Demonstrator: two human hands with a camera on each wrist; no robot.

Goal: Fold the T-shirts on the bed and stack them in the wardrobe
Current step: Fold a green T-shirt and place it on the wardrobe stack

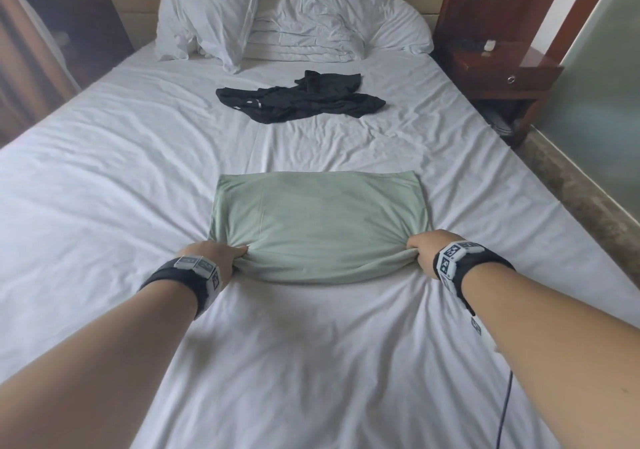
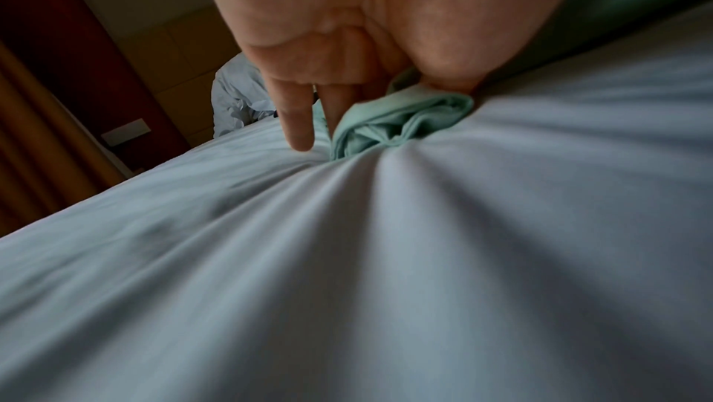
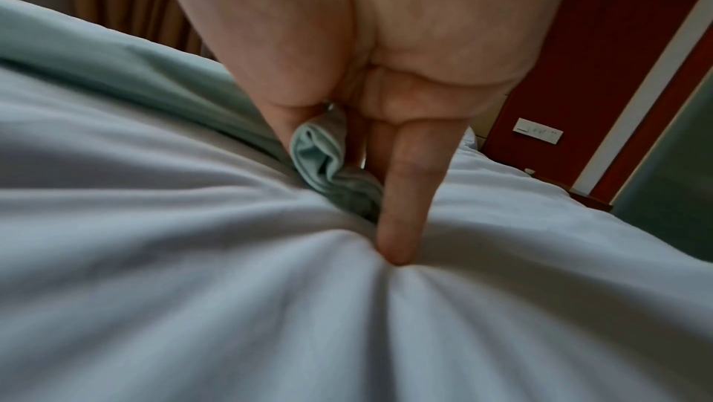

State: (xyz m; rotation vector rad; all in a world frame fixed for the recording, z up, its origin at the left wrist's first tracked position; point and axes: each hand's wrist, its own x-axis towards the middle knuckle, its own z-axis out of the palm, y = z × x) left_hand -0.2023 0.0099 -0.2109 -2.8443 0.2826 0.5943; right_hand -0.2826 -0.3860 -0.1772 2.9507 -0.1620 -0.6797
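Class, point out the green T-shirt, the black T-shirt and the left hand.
green T-shirt (image 1: 318,220): head view, middle of folded panel.
black T-shirt (image 1: 304,102): head view, crumpled middle.
left hand (image 1: 211,254): head view, back of hand.

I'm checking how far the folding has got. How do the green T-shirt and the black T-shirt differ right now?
The green T-shirt lies flat in a neat rectangle; the black T-shirt is a crumpled heap. The green one is pinched at its near corners by the left hand and the right hand; the black one is untouched. The green one lies close to the person, the black one nearer the pillows. Both rest on the white sheet.
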